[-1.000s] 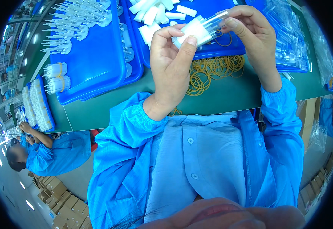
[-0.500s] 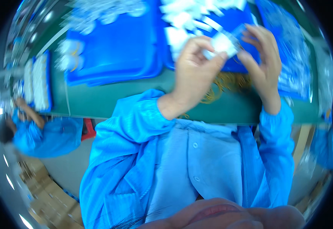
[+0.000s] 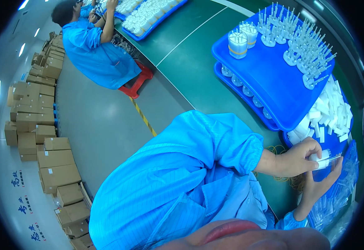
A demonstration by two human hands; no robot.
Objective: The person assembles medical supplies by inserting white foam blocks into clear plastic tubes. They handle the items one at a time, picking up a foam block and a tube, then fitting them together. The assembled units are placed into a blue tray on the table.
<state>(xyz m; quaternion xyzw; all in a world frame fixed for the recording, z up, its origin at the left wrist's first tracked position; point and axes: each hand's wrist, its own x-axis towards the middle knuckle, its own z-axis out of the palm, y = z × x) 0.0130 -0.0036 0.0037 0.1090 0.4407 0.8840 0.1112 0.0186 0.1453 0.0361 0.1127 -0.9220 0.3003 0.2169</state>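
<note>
Head view, tilted: at the right of the frame, the left hand [image 3: 296, 158] and right hand [image 3: 321, 185] together pinch a small clear plastic packet [image 3: 325, 159] holding white pieces, above the green table [image 3: 198, 66]. Yellow rubber bands [image 3: 288, 181] lie beneath them. Stacked blue trays [image 3: 273, 83] occupy the upper right; a co-worker [image 3: 94, 46] sits upper left.

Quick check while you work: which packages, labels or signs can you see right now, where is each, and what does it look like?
Cardboard boxes: brown cartons stacked along the wall, far left.
Wall lettering: blue characters on the pale wall, lower left.
Clear plastic bags: transparent heap on a blue tray, lower right.
Small clear packet: held between left hand and right hand, white piece inside.
No screens.
</note>
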